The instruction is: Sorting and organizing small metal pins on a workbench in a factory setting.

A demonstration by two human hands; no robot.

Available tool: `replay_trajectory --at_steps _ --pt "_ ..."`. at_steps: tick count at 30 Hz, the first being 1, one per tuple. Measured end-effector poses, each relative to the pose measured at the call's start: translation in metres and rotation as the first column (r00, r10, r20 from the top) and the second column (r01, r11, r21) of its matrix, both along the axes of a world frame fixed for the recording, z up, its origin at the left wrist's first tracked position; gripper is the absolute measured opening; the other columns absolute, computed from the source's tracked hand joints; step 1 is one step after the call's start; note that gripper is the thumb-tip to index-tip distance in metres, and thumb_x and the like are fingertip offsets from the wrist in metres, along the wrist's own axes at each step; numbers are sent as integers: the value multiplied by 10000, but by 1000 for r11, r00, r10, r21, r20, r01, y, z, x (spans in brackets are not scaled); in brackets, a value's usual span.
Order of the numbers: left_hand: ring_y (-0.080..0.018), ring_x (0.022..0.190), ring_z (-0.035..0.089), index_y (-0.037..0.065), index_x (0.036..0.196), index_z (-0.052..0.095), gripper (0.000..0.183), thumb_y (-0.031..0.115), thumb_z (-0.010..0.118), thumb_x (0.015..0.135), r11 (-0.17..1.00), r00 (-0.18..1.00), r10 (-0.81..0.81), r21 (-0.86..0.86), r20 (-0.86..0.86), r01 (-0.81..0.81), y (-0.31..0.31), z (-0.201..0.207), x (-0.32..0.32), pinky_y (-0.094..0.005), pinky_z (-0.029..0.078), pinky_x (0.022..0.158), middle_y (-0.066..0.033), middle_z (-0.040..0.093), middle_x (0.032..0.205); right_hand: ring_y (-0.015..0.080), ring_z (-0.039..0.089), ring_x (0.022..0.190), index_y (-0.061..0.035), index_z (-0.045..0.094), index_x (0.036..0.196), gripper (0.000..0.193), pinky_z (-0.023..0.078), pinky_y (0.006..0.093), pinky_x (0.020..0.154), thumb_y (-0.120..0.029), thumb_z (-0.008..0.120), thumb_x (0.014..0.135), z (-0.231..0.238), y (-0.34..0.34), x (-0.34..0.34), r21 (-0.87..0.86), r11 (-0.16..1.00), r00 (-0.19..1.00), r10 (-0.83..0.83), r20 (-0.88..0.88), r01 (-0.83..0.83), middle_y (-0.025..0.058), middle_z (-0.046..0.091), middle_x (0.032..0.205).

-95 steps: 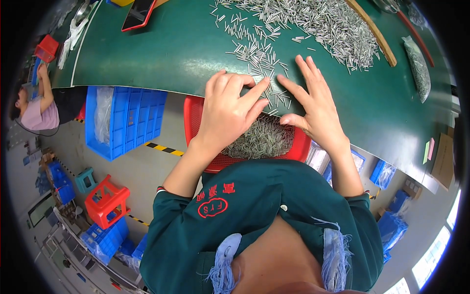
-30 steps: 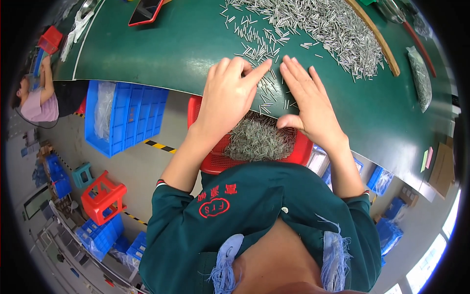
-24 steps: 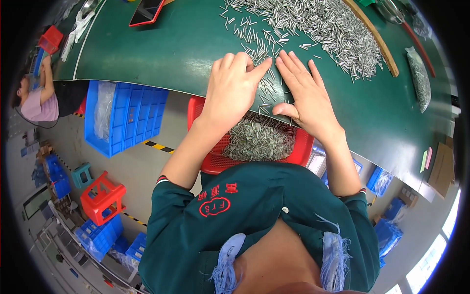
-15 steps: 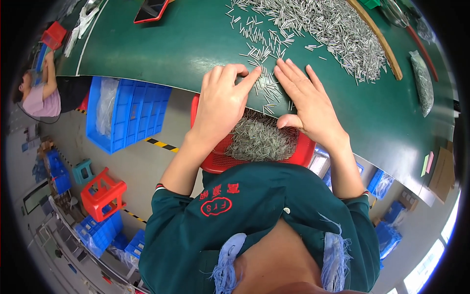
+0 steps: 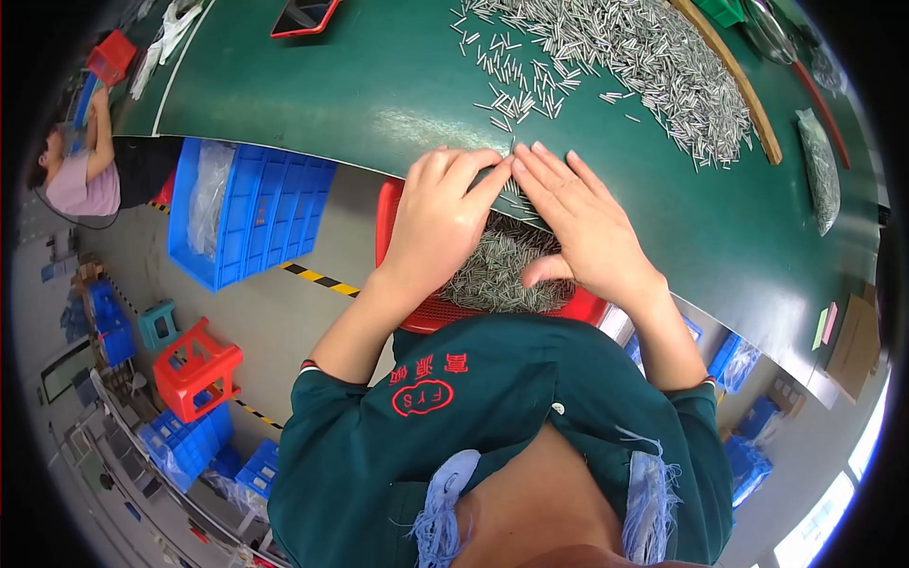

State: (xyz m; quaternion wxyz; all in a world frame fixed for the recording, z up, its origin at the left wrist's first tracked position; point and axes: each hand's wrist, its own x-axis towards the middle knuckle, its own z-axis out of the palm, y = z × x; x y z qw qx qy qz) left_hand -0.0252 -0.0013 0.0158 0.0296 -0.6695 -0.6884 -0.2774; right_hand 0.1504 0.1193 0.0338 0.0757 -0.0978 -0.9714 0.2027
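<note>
Head view: grey floor [image 5: 275, 322] spreads below the green table [image 5: 284, 104], its surface glossy near the front edge. Co-worker [image 5: 85, 185] in pink near the table's left part. Blue crate [image 5: 270, 208] stands below the table's front edge, left part; red stool [image 5: 170, 386] on the floor, well apart from the table. Metal pins [image 5: 653, 76] heaped on the table's far side, rightward, bordered by a wooden strip [image 5: 737, 76]. Red basket [image 5: 386, 222] below the table's front edge, pins piled inside. Right hand [image 5: 582, 218] at that edge: nearly flat, fingers extended, thumb apart. Left hand [image 5: 440, 213] curled, thumb and forefinger tips close together by the right fingertips; cannot tell whether they pinch anything. Phone [image 5: 305, 17] on the table's far side, leftward. Loose pins [image 5: 514, 194] at the table's front edge, between the hands.
</note>
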Motion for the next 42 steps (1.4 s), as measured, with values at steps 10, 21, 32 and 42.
replay_trajectory --at_steps 10,21,32,42 --pt "-257 1081 642 72 1125 707 368 -14 662 769 983 970 -180 64 163 171 -33 9 -5 -475 465 1017 -68 676 1149 280 418 1421 -45 507 1429 612 320 465 1185 -347 658 919 12 -10 26 -374 915 989 146 -38 -150 133 478 1500" --pt "-279 1435 381 15 1441 467 728 462 647 895 992 997 40 -121 -65 -48 35 -11 -1 -534 269 1171 -154 433 1523 281 285 1490 -4 341 1518 1001 201 478 1218 -710 525 832 -14 27 -15 127 965 973 -228 -41 231 165 354 1573" --pt "-254 1441 383 71 1512 391 883 512 662 796 947 973 -232 -226 21 230 -6 -3 9 -506 270 1182 -84 393 1568 285 327 1472 1 341 1513 1115 246 507 1197 -678 641 681 -4 -19 26 97 980 982 -181 47 176 157 347 1578" --pt "-261 1359 481 67 1370 568 643 381 727 832 996 998 -16 -91 59 21 -33 -9 -12 -524 327 1137 -68 533 1447 317 347 1456 -38 433 1472 1031 248 514 1196 -673 637 686 -4 -6 49 10 963 963 -268 -1 268 147 394 1551"
